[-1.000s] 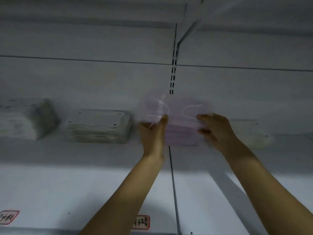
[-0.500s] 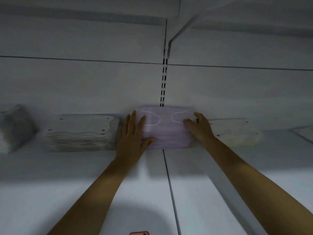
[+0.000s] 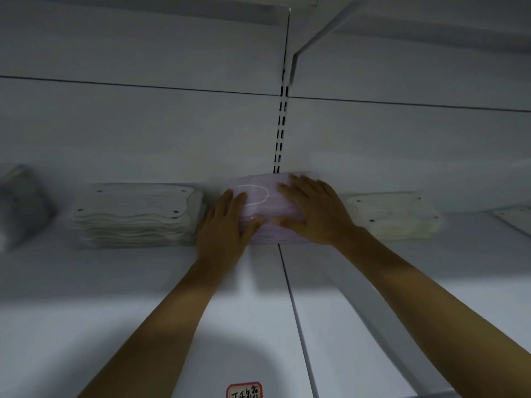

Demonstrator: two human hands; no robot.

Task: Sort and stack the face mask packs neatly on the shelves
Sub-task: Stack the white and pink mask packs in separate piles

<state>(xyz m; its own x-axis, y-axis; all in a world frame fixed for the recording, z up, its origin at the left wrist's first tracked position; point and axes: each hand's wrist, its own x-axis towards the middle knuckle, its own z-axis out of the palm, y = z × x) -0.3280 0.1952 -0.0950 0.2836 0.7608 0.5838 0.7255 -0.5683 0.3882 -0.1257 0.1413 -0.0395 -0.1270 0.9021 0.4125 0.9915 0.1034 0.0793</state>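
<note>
- A purple mask pack [image 3: 258, 209] lies flat at the back of a white shelf [image 3: 143, 297], pushed up against the rear wall panel [image 3: 143, 133] and straddling the seam where two shelf boards meet.
- The left hand [image 3: 222, 225] rests on the pack's left end, fingers straight and laid along its top, thumb stretched across the front edge (no curl or pinch shows).
- The right hand [image 3: 316, 214] lies palm down over the pack's right half, fingers spread and flat, thumb pointing in toward the left thumb; the two thumbs nearly meet at the middle of the pack's front.
- A white ear loop shows through the pack's clear wrap between the two hands.
- Just beside the left hand, a stack of white mask packs [image 3: 135, 215] sits against the wall, its wavy edges facing forward; it stands close to the purple pack, though whether they touch is hidden by the hand.
- To the right, a pale cream stack [image 3: 395, 215] sits near the right wrist.
- A grey bundle [image 3: 20, 205] stands at the far left edge (blurred).
- A slotted upright [image 3: 280, 133] runs up the wall right behind the purple pack.
- A red-bordered label [image 3: 244, 391] sits at the shelf's front lip.
</note>
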